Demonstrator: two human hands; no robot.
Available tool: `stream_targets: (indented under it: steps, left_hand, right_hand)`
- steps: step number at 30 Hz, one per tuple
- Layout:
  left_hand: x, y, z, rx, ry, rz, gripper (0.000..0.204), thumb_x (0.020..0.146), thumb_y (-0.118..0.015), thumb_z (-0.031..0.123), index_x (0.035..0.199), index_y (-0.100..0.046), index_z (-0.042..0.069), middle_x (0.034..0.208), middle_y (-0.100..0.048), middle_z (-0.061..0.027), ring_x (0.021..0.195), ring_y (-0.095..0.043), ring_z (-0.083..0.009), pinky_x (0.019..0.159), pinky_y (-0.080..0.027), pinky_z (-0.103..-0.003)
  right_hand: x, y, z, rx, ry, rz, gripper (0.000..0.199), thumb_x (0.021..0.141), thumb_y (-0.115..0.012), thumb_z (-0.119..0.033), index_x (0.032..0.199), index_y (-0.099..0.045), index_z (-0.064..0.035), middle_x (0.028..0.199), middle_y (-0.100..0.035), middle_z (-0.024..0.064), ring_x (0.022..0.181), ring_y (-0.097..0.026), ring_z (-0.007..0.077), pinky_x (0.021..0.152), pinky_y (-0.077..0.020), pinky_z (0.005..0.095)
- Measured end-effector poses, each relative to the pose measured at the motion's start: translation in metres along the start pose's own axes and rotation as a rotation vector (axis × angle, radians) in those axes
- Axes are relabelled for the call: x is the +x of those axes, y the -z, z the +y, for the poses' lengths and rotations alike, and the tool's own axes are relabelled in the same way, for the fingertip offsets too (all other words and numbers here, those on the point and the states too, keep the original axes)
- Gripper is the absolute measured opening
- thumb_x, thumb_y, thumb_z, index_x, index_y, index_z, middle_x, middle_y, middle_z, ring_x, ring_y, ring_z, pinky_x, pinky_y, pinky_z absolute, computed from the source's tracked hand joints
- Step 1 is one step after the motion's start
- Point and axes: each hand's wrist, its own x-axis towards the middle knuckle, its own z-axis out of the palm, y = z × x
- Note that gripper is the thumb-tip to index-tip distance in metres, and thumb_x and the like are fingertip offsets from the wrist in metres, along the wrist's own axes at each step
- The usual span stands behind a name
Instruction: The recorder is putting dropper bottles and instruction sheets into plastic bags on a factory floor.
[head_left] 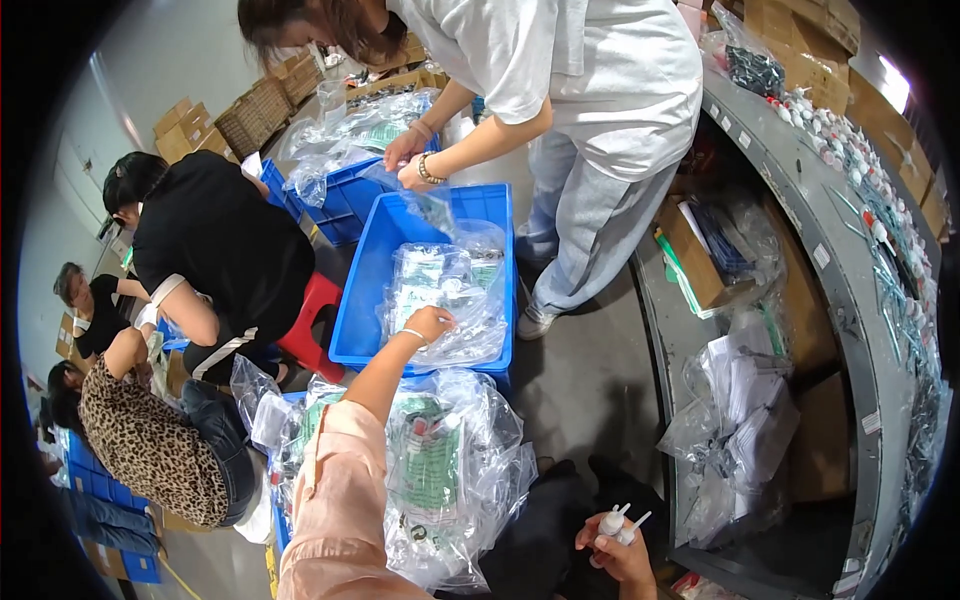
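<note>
My left hand, on an arm in a pink sleeve, reaches into a blue crate and grips a clear plastic packet lying among several similar packets. My right hand is low at the bottom edge, closed around two small white bottles with thin tips. A heap of clear bagged packets with green print lies between my arms. A person in a white shirt stands over the far end of the crate, with both hands holding a clear bag.
A second blue crate filled with bags sits behind the first. Three people crouch or sit at left near a red stool. A grey shelf unit at right holds small bottles, cardboard boxes and bagged papers. Cardboard boxes are stacked at the back.
</note>
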Motion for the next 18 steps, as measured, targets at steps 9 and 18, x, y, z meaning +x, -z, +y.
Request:
stream_targets:
  steps: [9,18]
  left_hand:
    - [0.004,0.053,0.045,0.118,-0.231,0.469,0.016,0.083,-0.056,0.016,0.081,-0.06,0.001,0.085,-0.059,-0.0195,0.084,-0.056,-0.0374,0.071,-0.045,-0.043]
    - [-0.055,0.189,0.129,0.214,-0.619,0.761,0.011,0.088,-0.048,0.014,0.091,-0.054,0.005,0.084,-0.057,-0.0155,0.077,-0.056,-0.0368,0.067,-0.046,-0.043]
  right_hand:
    - [0.001,-0.004,0.002,0.022,0.003,-0.005,0.031,0.075,-0.065,-0.007,0.103,-0.055,0.0031,0.082,-0.061,0.0141,0.078,-0.06,0.023,0.073,-0.0472,0.0334]
    - [0.003,-0.021,0.0,-0.023,0.017,0.001,0.024,0.078,-0.064,-0.009,0.099,-0.056,-0.0017,0.078,-0.06,0.0096,0.072,-0.059,0.0179,0.06,-0.0424,0.0245]
